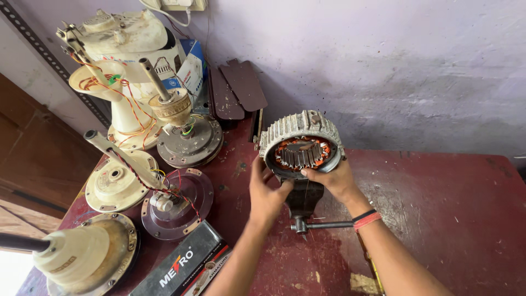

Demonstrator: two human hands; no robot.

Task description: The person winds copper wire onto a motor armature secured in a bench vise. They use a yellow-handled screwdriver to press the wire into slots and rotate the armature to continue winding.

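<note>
Over the dark bench vise (304, 204) on the maroon table (449, 214), both hands hold a ribbed motor housing (300, 143) with copper windings. Left hand (267, 196) cups its lower left rim, fingers curled; right hand (334, 180) grips the lower right edge. Seating it well probably means keeping it level and clamping only the casing, clear of the windings.

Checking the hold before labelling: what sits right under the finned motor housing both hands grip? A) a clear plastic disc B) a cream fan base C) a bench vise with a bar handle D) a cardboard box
C: the motor housing, held by the left hand and right hand, sits over a dark bench vise with a bar handle sticking out.
</note>
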